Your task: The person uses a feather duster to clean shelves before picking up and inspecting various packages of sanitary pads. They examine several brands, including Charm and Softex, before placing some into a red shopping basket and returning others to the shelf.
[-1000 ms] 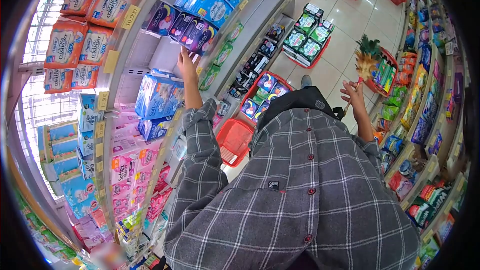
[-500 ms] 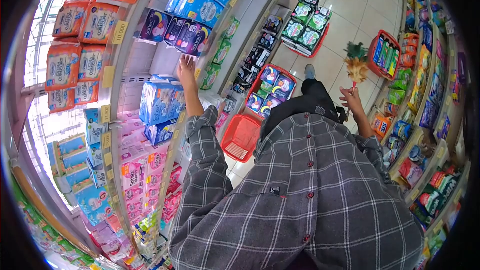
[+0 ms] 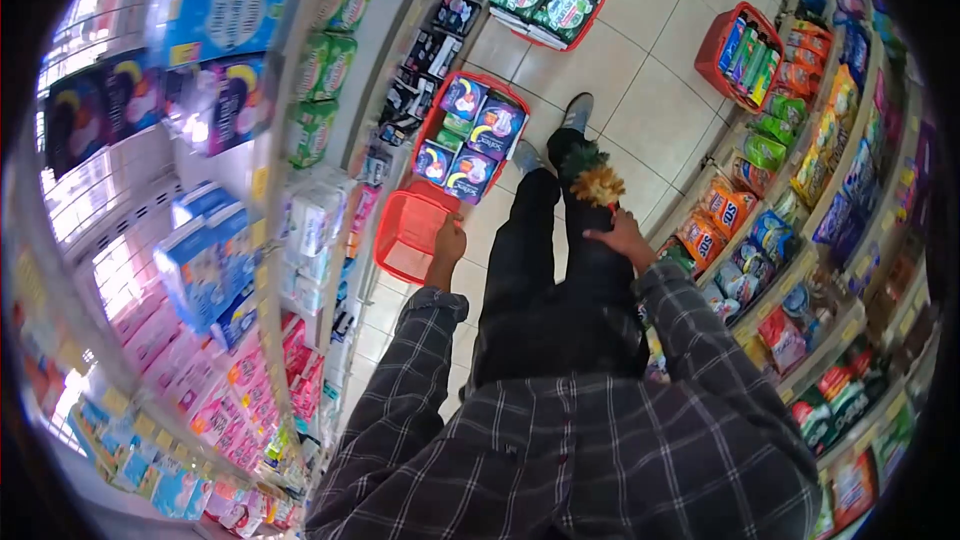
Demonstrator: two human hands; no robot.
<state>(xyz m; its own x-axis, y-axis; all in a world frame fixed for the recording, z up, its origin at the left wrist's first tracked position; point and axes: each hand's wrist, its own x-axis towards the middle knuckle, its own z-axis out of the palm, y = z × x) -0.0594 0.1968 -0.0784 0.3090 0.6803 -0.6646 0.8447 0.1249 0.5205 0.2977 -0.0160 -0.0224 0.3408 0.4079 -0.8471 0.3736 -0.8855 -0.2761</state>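
My left hand (image 3: 447, 245) hangs with its fingers curled in, and I see nothing in it. It overlaps the right edge of a red basket (image 3: 401, 230) on the floor. My right hand (image 3: 625, 240) is closed round the handle of a feather duster (image 3: 598, 186), whose tan and dark green feathers point away from me, in front of my leg. Most of the handle is hidden by the hand. Beyond the red basket, another red basket (image 3: 425, 152) holds dark blue and purple pad packs (image 3: 496, 127) with some green ones.
Shelves on the left carry blue packs (image 3: 215, 255), green packs (image 3: 328, 65) and pink packs (image 3: 255, 380). More shelves on the right hold orange pouches (image 3: 727, 203). Baskets with green-and-black packs (image 3: 563, 8) and green bottles (image 3: 748, 58) stand along the tiled floor (image 3: 640, 70).
My left hand has come away from the shelf and dropped over the aisle, its fingers now curled. The right hand has swung inward with the feather duster. My view has shifted, and both shoes now show.
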